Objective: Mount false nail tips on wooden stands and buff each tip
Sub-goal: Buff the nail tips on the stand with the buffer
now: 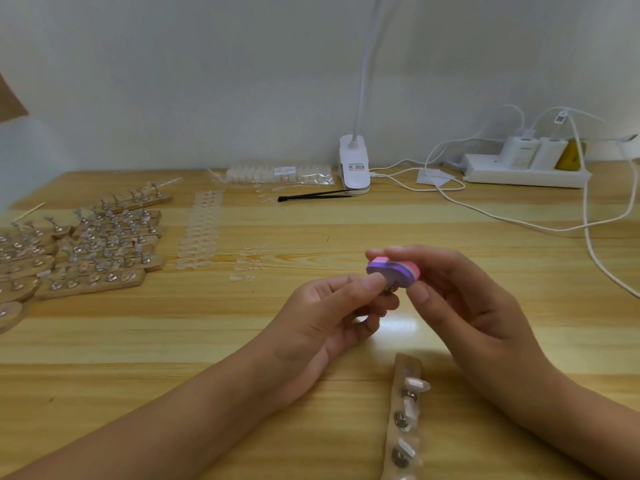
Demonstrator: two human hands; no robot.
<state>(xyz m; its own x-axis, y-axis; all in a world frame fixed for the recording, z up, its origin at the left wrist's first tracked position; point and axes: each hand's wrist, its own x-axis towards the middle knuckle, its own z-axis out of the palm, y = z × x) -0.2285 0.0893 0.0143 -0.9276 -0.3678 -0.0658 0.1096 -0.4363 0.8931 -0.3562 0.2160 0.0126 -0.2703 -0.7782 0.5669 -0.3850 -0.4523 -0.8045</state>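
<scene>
**Operator:** Wooden stand (406, 364) nearest you: where is it?
**Manual:** On the bench (173, 341), beside your right wrist, carrying nail tips (417, 383).
**Operator:** Hand states?
**Manual:** Your right hand (464, 306) pinches 1 purple-pink buffer block (393, 268). Your left hand (329, 317) pinches a small metal holder (387, 290) just beneath it; its tip is hidden.

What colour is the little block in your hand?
The buffer block is purple, with a pink-striped edge; head view.
</scene>
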